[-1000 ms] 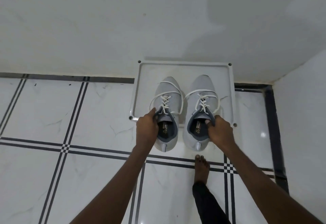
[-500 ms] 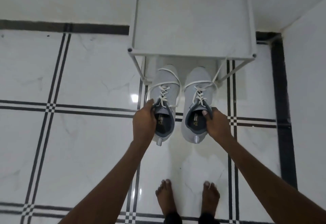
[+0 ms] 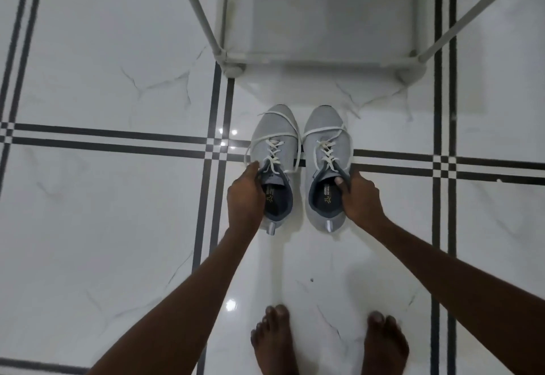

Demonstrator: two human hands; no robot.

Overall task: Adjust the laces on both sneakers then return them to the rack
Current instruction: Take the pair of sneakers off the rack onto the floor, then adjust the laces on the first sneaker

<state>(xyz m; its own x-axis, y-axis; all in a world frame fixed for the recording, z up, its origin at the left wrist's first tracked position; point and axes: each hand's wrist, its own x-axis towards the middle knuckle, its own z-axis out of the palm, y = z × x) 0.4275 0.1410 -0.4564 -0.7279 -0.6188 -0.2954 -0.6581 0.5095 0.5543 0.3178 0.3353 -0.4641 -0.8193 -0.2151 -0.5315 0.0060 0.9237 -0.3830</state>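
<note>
Two light grey sneakers with white laces stand side by side, toes pointing away from me, low over or on the tiled floor in front of the rack. My left hand (image 3: 246, 196) grips the collar of the left sneaker (image 3: 274, 141). My right hand (image 3: 361, 197) grips the collar of the right sneaker (image 3: 326, 135), thumb inside the opening. The laces hang loose over both toes. The white shoe rack (image 3: 318, 60) stands beyond them, its lower shelf bare.
White marble floor tiles with dark double stripes spread all around. The rack's slanted legs (image 3: 196, 8) frame the shelf at the top. My two bare feet (image 3: 327, 345) stand at the bottom edge, just behind the sneakers.
Both hands carried the sneakers off the rack's top shelf and down toward me to floor level in front of the rack. My view tilted downward.
</note>
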